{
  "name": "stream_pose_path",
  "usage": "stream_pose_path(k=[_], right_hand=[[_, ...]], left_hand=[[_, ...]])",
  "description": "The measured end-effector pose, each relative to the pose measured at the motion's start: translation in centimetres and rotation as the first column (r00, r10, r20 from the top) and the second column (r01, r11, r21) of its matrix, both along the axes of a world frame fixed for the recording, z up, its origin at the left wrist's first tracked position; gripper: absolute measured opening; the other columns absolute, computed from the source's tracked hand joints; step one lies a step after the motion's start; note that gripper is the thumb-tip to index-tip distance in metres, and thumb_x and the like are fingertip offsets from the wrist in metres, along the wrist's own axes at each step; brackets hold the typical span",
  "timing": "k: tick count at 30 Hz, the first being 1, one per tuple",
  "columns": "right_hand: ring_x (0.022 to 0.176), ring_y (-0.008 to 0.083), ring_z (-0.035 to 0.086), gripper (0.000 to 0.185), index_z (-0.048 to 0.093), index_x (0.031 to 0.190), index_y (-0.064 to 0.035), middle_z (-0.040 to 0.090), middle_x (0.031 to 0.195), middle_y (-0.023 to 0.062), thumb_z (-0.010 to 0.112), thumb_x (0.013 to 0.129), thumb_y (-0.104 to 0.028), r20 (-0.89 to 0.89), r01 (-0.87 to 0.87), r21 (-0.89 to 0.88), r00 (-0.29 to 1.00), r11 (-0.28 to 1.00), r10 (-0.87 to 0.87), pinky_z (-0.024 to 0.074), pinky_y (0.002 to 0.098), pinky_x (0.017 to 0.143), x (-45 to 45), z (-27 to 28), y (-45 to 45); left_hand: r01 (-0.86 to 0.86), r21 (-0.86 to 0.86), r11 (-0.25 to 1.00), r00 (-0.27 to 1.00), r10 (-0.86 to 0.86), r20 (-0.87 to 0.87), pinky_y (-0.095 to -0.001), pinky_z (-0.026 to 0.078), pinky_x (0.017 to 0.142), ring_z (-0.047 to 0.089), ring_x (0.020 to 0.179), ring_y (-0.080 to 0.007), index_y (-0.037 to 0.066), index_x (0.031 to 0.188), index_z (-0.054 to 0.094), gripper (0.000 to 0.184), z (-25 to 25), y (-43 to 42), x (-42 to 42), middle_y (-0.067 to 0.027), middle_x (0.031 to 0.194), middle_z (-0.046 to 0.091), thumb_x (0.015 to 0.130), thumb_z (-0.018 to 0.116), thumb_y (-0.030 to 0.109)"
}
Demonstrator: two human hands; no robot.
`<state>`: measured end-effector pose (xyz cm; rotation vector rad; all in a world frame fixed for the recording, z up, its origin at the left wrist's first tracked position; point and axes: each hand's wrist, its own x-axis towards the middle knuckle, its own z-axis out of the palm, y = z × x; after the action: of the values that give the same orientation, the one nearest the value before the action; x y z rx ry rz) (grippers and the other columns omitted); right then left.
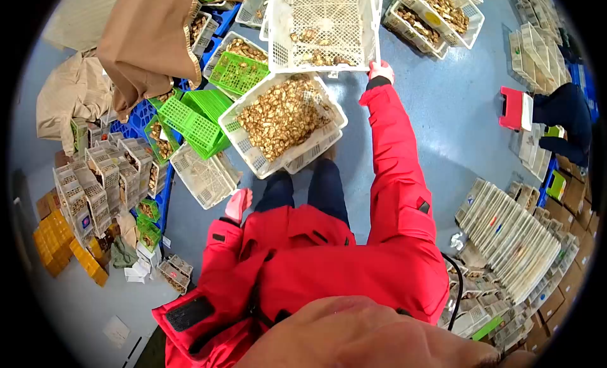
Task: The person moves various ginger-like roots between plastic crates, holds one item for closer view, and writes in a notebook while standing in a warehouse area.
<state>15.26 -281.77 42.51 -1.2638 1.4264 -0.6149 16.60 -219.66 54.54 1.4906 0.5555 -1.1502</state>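
My right hand [381, 72], at the end of a red sleeve, is closed on the near right corner of a large white crate [324, 67]. A few brown mushroom-like pieces [319, 57] lie in that crate. Just below it is another white crate [339, 109], heaped with brown and cream pieces [284, 115] and set on top of a further crate. My left hand [238, 205] hangs low beside my leg, near an upturned white crate [205, 176], its fingers curled and what they hold, if anything, too small to tell.
Stacked green baskets [196, 118] and brown cloth [148, 42] are at the left. White crates of mushroom-like pieces [442, 11] stand at the upper right. A person in dark trousers [564, 124] is at the far right, near a red and white stool [515, 109]. Many stacked crates [506, 235] fill the lower right.
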Motion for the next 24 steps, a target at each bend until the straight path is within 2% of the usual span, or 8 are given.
stream_pose_path(k=[3, 5, 13, 14, 19, 21, 23, 24], right_hand=[[0.056, 0.0162, 0.057, 0.029, 0.057, 0.098, 0.0036, 0.061, 0.074, 0.0104, 0.063, 0.072, -0.009, 0.177, 0.211, 0.077, 0.959, 0.974, -0.222, 0.0468, 0.0274, 0.05, -4.8, 6.5, 9.1], [0.051, 0.0129, 0.052, 0.026, 0.058, 0.096, 0.0026, 0.059, 0.068, 0.0071, 0.063, 0.073, -0.008, 0.157, 0.19, 0.085, 0.967, 0.978, -0.201, 0.0427, 0.0255, 0.045, -9.5, 8.6, 13.7], [0.073, 0.0133, 0.056, 0.03, 0.052, 0.105, 0.0017, 0.058, 0.088, 0.0073, 0.06, 0.077, -0.003, 0.479, 0.391, 0.268, 0.739, 0.881, -0.474, 0.0464, 0.0242, 0.058, -22.0, 18.9, 33.7], [0.079, 0.0162, 0.058, 0.029, 0.052, 0.106, 0.0012, 0.059, 0.094, 0.0091, 0.06, 0.078, -0.005, 0.605, 0.201, 0.268, 0.726, 0.942, -0.327, 0.0499, 0.0279, 0.068, -25.1, 17.2, 35.2], [0.08, 0.0165, 0.057, 0.038, 0.049, 0.114, 0.0009, 0.058, 0.096, 0.0069, 0.061, 0.08, -0.009, 0.292, 0.391, 0.27, 0.837, 0.88, -0.462, 0.0467, 0.0268, 0.071, -28.5, 21.0, 41.4], [0.088, 0.018, 0.055, 0.041, 0.048, 0.114, 0.0035, 0.056, 0.101, 0.0095, 0.062, 0.078, -0.009, -0.123, 0.458, -0.19, 0.867, 0.869, -0.483, 0.045, 0.0282, 0.077, -29.1, 23.0, 41.8], [0.092, 0.0197, 0.052, 0.042, 0.049, 0.114, 0.0046, 0.054, 0.102, 0.0115, 0.061, 0.075, -0.007, -0.401, 0.151, -0.722, 0.704, 0.675, -0.586, 0.0437, 0.03, 0.079, -27.2, 30.1, 40.2], [0.094, 0.0202, 0.051, 0.041, 0.05, 0.113, 0.003, 0.054, 0.104, 0.0116, 0.06, 0.075, -0.006, -0.379, 0.151, -0.682, 0.764, 0.715, -0.522, 0.0433, 0.0309, 0.08, -25.5, 33.2, 39.5]], left_hand=[[0.074, -0.046, 0.996, 0.997, -0.074, 0.021, -0.0324, 0.041, 0.088, 0.049, 0.108, -0.0198, 0.005, 0.122, 0.042, 0.039, 3.4, -6.3, 3.1, -0.0088, 0.119, 0.049, 0.09, 0.042, 0.027], [0.098, -0.397, 0.912, 0.991, -0.127, -0.048, -0.0359, 0.031, 0.098, 0.035, 0.122, -0.0235, 0.006, 0.131, 0.03, 0.049, 2.8, -9.2, 4.5, -0.01, 0.133, 0.036, 0.091, 0.039, 0.033], [-0.236, -0.541, 0.808, 0.867, -0.077, -0.493, -0.0401, 0.045, 0.086, 0.052, 0.102, -0.024, 0.007, 0.114, 0.048, 0.041, 4.4, -17.8, 0.0, -0.0089, 0.11, 0.054, 0.083, 0.058, 0.032], [-0.189, -0.549, 0.814, 0.891, -0.093, -0.444, -0.0391, 0.046, 0.083, 0.054, 0.097, -0.0236, 0.006, 0.112, 0.049, 0.039, 5.3, -17.2, -0.5, -0.0092, 0.107, 0.056, 0.083, 0.057, 0.03], [-0.039, -0.571, 0.82, 0.946, -0.155, -0.286, -0.0373, 0.051, 0.074, 0.058, 0.09, -0.0256, -0.001, 0.112, 0.047, 0.033, 6.5, -15.8, -3.5, -0.0137, 0.103, 0.057, 0.083, 0.054, 0.013], [-0.022, -0.554, 0.832, 0.952, -0.151, -0.265, -0.0378, 0.052, 0.068, 0.059, 0.081, -0.0248, 0.001, 0.105, 0.049, 0.027, 9.0, -15.7, -4.6, -0.0113, 0.092, 0.057, 0.08, 0.055, 0.008], [0.006, -0.515, 0.857, 0.953, -0.161, -0.256, -0.0381, 0.052, 0.064, 0.059, 0.075, -0.0243, 0.002, 0.101, 0.05, 0.023, 9.7, -15.6, -5.9, -0.0105, 0.086, 0.057, 0.079, 0.056, 0.006], [0.035, -0.48, 0.876, 0.949, -0.18, -0.26, -0.0381, 0.052, 0.064, 0.059, 0.073, -0.0243, 0.002, 0.101, 0.05, 0.023, 9.3, -15.1, -6.6, -0.0108, 0.086, 0.057, 0.079, 0.056, 0.007]])
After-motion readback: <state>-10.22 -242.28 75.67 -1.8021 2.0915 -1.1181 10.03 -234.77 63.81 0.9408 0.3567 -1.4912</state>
